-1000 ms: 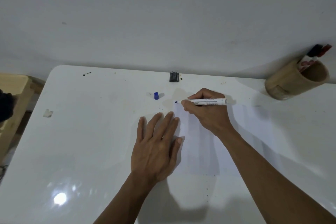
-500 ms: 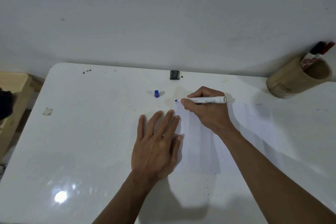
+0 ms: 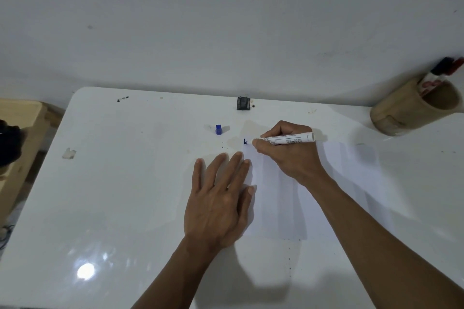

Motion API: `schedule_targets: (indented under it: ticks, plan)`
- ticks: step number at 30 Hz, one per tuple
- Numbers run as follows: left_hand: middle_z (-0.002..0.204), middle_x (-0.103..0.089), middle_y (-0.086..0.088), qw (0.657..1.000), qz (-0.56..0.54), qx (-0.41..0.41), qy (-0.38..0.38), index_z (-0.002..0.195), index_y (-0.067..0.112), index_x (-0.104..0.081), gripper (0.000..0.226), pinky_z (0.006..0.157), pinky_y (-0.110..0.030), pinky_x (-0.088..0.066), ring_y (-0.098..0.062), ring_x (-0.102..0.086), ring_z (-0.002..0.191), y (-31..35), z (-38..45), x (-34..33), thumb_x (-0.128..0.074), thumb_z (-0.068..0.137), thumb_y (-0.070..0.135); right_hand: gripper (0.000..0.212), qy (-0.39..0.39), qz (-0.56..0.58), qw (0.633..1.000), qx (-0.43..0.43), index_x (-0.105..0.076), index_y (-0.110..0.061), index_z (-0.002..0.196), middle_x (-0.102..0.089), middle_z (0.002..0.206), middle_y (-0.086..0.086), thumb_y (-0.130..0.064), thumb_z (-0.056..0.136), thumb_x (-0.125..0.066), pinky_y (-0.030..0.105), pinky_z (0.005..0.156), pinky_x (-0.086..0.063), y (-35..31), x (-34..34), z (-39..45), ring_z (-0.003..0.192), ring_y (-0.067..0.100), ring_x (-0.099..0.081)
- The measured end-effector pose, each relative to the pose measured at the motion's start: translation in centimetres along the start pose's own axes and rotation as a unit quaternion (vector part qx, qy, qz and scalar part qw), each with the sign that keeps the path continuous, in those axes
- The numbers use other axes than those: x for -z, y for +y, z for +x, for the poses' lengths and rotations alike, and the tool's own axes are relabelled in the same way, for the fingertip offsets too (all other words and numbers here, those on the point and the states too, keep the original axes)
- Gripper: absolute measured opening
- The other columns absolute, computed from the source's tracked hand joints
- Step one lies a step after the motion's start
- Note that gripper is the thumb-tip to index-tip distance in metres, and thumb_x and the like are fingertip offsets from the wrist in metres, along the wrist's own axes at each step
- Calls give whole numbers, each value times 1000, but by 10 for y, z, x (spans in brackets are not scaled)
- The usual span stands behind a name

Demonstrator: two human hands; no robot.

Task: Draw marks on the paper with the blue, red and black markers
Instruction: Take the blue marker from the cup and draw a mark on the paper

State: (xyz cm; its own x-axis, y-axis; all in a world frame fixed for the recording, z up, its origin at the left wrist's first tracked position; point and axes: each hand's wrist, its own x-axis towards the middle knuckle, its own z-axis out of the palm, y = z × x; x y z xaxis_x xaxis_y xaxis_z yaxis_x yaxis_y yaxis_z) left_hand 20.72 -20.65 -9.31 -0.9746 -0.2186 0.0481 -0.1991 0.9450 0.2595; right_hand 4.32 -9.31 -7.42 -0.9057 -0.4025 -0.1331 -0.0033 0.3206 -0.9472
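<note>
A white sheet of paper [image 3: 349, 183] lies on the white table [image 3: 125, 195]. My right hand [image 3: 288, 155] grips the blue marker [image 3: 288, 138], a white barrel lying almost level, with its tip on the paper's far left corner. A short blue mark [image 3: 245, 142] shows at the tip. My left hand [image 3: 218, 198] lies flat with fingers spread, its fingertips pressing the paper's left edge. The marker's blue cap [image 3: 218, 129] stands on the table behind my left hand. A red marker [image 3: 455, 65] and a black marker [image 3: 443, 65] stick out of a bamboo cup [image 3: 406, 110] at the far right.
A small dark block [image 3: 243, 103] sits at the table's back edge by the white wall. A scrap of tape [image 3: 68, 153] sticks to the table at the left. A wooden stool [image 3: 17, 138] with a dark object on it stands past the left edge.
The marker tip has come down on the paper's far left corner and a short blue mark has appeared there. My left hand has stayed flat on the paper's edge.
</note>
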Motion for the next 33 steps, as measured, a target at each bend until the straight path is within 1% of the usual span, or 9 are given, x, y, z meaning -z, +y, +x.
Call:
schedule_targets:
  ticks: [3, 6, 11, 16, 18, 23, 28, 30, 33]
  plan:
    - [156, -43, 1, 1000, -4, 0, 7, 146, 24, -47, 52, 118, -59, -24, -27, -37, 146, 1, 0, 1, -39, 100, 45, 21, -1, 0, 1000, -3, -70, -7, 67, -75, 70, 6, -15, 71, -90, 44, 55, -55, 0, 0, 0, 61, 21, -67]
    - [155, -45, 1, 1000, -7, -3, 12, 145, 23, -48, 51, 117, -59, -25, -27, -38, 145, 1, 0, 0, -39, 100, 45, 19, -2, 32, 999, -11, -71, -4, 72, -76, 72, 10, -12, 73, -88, 50, 61, -59, -3, 2, 0, 69, 36, -73]
    - [153, -48, 1, 999, -43, 5, 13, 145, 25, -47, 51, 117, -57, -28, -24, -41, 143, 2, 1, 7, -36, 100, 47, 15, 29, 184, 980, -67, -70, -10, 79, -73, 76, 10, 0, 81, -81, 34, 68, -60, -24, 14, -1, 76, 31, -74]
    - [133, -58, -3, 967, -166, 160, 107, 135, 21, -50, 42, 104, -40, -38, -23, -50, 124, -4, 29, 32, -51, 97, 37, 24, 36, 248, 967, -51, -70, -16, 76, -73, 88, 8, 6, 82, -77, 33, 71, -59, -44, 26, -19, 82, 27, -72]
    - [134, -54, -3, 952, -188, 226, 81, 137, 22, -47, 41, 101, -40, -37, -24, -49, 123, -10, 51, 41, -51, 98, 34, 23, 32, 252, 966, -44, -71, -14, 79, -73, 92, 11, 9, 82, -76, 33, 72, -60, -49, 27, -30, 85, 25, -70]
    - [137, -56, -1, 960, -141, 241, -15, 139, 25, -48, 40, 103, -43, -35, -26, -47, 126, -21, 82, 50, -48, 100, 36, 25, 56, 256, 963, -66, -76, -15, 79, -78, 88, 7, 11, 80, -77, 35, 72, -61, -59, 25, -56, 82, 21, -72]
    - [121, -65, -1, 958, -140, 247, -25, 113, 20, -68, 24, 94, -41, -39, -27, -55, 113, -27, 84, 52, -51, 99, 29, 12, 81, 237, 964, -93, -73, -8, 83, -77, 85, 12, 3, 82, -79, 32, 69, -60, -67, 23, -76, 79, 21, -74]
    - [109, -70, -3, 930, -249, 271, -12, 102, 18, -71, 17, 87, -35, -46, -25, -63, 99, -20, 83, 65, -58, 95, 27, 10, 98, 238, 962, -91, -73, -6, 84, -77, 83, 13, 0, 82, -81, 30, 65, -60, -79, 25, -81, 78, 24, -76]
    - [89, -75, -2, 824, -469, 317, 9, 87, 18, -76, 13, 72, -26, -48, -18, -63, 80, 4, 74, 101, -67, 90, 27, 10, 113, 243, 961, -70, -72, -6, 83, -77, 78, 11, -3, 82, -82, 29, 62, -60, -103, 27, -84, 75, 24, -76]
